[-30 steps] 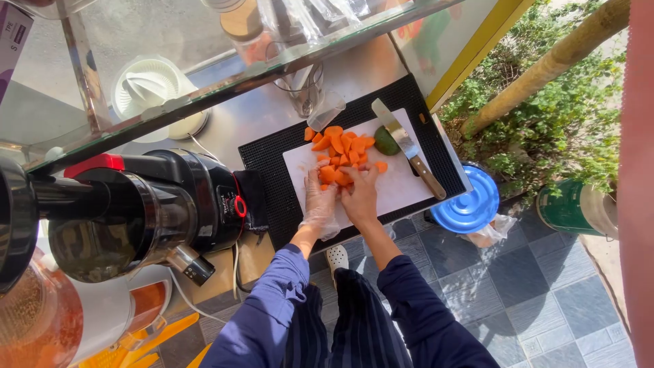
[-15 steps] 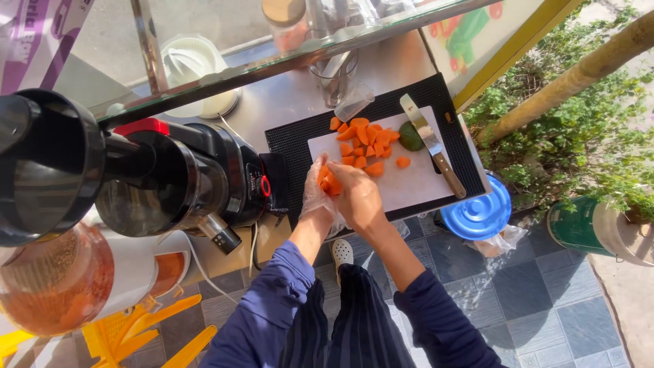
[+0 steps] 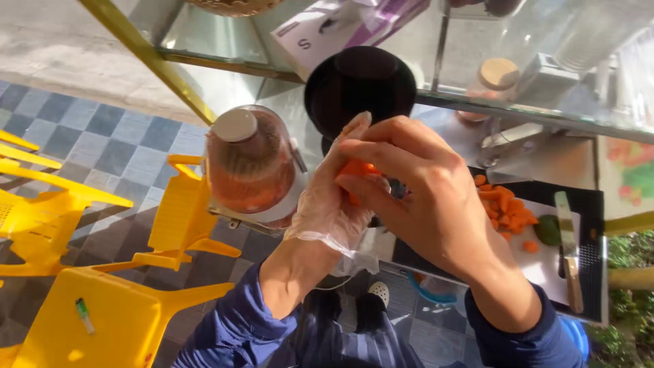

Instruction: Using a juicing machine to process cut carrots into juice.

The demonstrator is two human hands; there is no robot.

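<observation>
My left hand [image 3: 327, 204], in a thin clear glove, and my bare right hand [image 3: 422, 197] are cupped together around a handful of orange carrot pieces [image 3: 357, 169]. Both are raised just below the black round feed opening of a juicer [image 3: 360, 85]. To the left of my hands sits the juicer's clear drum [image 3: 248, 163] with orange pulp inside. At the right, more carrot pieces [image 3: 507, 208] lie on a white cutting board [image 3: 548, 262], beside a knife [image 3: 567, 249] and a green piece [image 3: 547, 230].
A black mat [image 3: 596, 204] lies under the board. A glass shelf [image 3: 518, 75] above carries a box, a cork-lidded jar [image 3: 496, 78] and other containers. Yellow plastic chairs [image 3: 102, 300] stand on the checkered tile floor at the left. Green plants show at the far right.
Both hands scooped carrot pieces off the cutting board and carried them left and up to the juicer's opening. My view swung left toward the juicer and yellow chairs.
</observation>
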